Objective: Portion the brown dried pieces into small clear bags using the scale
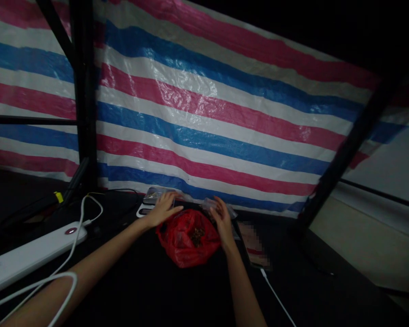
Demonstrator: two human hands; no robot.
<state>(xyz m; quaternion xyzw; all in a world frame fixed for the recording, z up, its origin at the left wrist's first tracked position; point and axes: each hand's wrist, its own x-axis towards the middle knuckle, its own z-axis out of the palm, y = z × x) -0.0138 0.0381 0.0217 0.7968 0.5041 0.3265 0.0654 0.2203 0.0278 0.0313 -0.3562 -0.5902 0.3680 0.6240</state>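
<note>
A red plastic bag (187, 240) lies crumpled on the black tabletop (150, 290) between my hands, with dark brown bits (197, 236) showing at its opening. My left hand (162, 210) is spread over the bag's far left side, with its fingers beside a flat clear-wrapped pack (155, 195). My right hand (222, 220) is curled at the bag's far right side, its fingertips against a piece of clear plastic (214, 205). I cannot tell whether that hand grips the plastic.
A white power strip (30, 259) and white cables (71, 240) lie to the left. A small white device (145, 210) sits under the pack. A pixelated flat item (254, 243) lies to the right. A striped tarp (207, 122) and black metal posts (83, 91) stand behind.
</note>
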